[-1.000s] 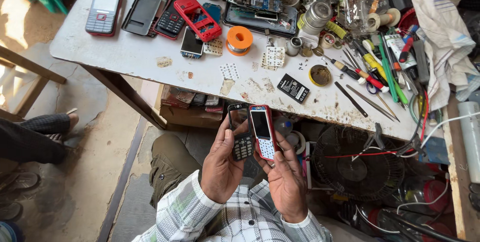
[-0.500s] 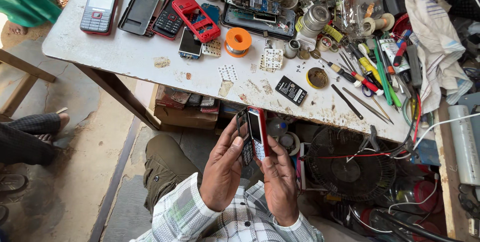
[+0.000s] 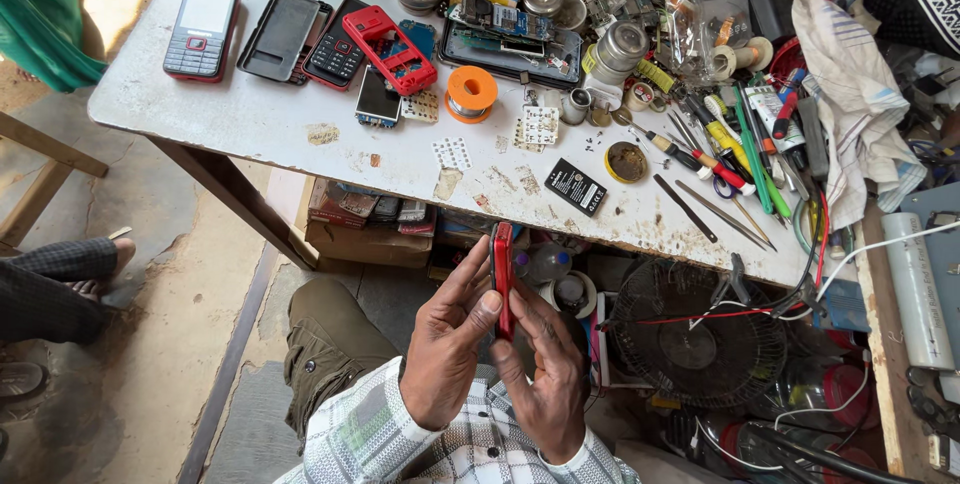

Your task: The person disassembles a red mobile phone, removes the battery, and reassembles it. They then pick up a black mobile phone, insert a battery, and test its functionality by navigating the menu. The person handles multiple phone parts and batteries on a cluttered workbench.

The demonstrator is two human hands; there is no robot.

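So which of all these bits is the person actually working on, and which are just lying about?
In hand:
- red phone, seen edge-on, pressed between left hand and right hand

Lying about on the white table:
- black battery
- orange solder spool
- red phone shell
- grey keypad phone
- tweezers

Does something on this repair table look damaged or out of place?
Yes. The red phone shell lies askew across other phones, with an empty window where a screen would sit. Loose keypad sheets lie scattered on the stained white table. Both hands hold a red phone edge-on.
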